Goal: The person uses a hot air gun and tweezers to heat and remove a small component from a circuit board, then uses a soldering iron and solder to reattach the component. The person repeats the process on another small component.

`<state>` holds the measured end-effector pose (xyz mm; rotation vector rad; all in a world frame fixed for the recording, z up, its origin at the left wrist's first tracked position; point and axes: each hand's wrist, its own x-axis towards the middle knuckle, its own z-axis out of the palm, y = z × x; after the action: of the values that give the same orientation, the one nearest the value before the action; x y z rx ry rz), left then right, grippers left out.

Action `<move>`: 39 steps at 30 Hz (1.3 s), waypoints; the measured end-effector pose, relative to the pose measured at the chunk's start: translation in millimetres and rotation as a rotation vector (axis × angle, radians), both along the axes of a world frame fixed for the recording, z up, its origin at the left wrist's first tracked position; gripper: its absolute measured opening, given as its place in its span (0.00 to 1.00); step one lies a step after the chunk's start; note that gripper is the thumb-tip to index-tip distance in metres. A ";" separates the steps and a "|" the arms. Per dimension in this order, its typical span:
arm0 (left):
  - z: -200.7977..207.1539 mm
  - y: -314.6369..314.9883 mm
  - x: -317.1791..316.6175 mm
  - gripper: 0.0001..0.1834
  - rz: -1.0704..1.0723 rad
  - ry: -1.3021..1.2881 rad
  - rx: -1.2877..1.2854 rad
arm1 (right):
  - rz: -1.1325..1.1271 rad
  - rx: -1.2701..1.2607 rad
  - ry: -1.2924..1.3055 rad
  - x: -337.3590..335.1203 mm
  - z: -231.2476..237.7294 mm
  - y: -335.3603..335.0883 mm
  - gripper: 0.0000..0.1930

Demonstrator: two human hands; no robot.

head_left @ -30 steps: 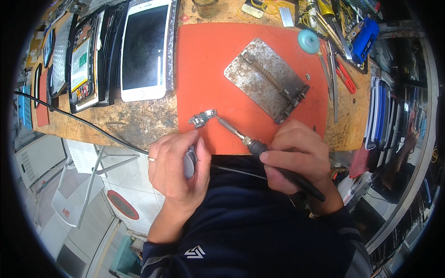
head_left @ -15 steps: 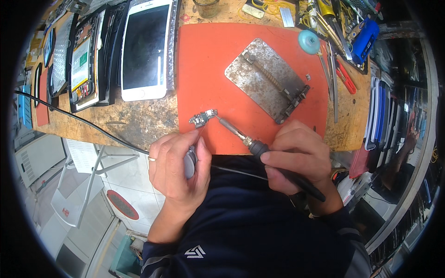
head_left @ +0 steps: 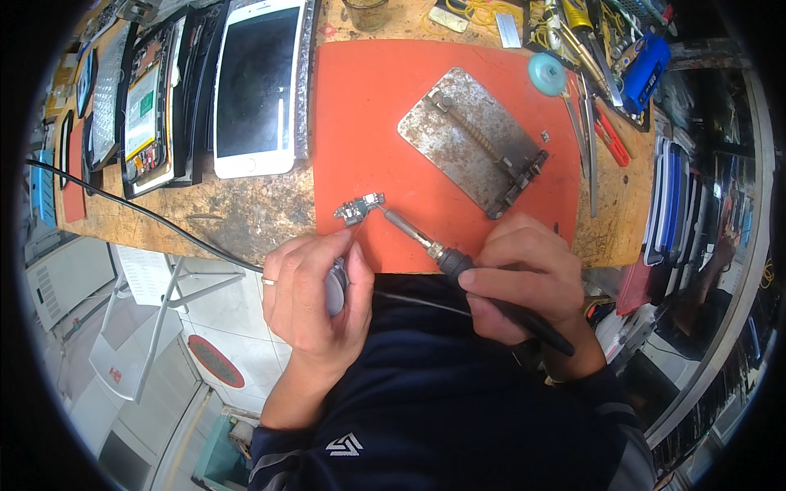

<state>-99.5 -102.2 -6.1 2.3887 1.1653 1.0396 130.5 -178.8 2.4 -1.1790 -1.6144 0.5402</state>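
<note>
A small green circuit board (head_left: 359, 210) with metal parts lies on the orange mat (head_left: 360, 98), close to its front edge. My left hand (head_left: 315, 286) is closed around a grey-white spool (head_left: 335, 292), which looks like a solder reel. A thin strand rises from between its thumb and fingers toward the board's lower edge. In my right hand (head_left: 528, 282) is a soldering iron (head_left: 458, 263), gripped like a pen by its black handle. Its tip points up and left and ends at the board's right end; whether it touches is too small to tell.
A rusty metal board holder (head_left: 467, 139) rests on the mat's right side. Beyond it are a round teal container (head_left: 546, 74), tweezers (head_left: 591, 155) and a red-handled tool (head_left: 611, 139). A white phone (head_left: 255, 90) and opened devices stand at left. A black cable (head_left: 147, 211) crosses the table's front left.
The soldering iron's tip has shifted very slightly left and down at the board's right end. My left hand, the spool and the board look unmoved.
</note>
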 end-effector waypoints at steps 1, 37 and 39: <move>0.1 0.0 0.1 0.18 0.003 0.001 -0.006 | 0.001 0.000 -0.004 -0.2 0.0 0.2 0.15; -0.7 0.2 2.2 0.19 0.013 -0.002 -0.005 | 0.013 -0.008 -0.018 -0.3 0.0 1.8 0.16; -1.0 0.1 2.5 0.19 0.016 0.000 0.004 | 0.017 -0.007 -0.018 0.0 0.4 2.1 0.17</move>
<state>-97.0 -102.1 -7.0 2.3863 1.1846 1.0484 130.5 -176.7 2.8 -1.1792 -1.6402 0.5476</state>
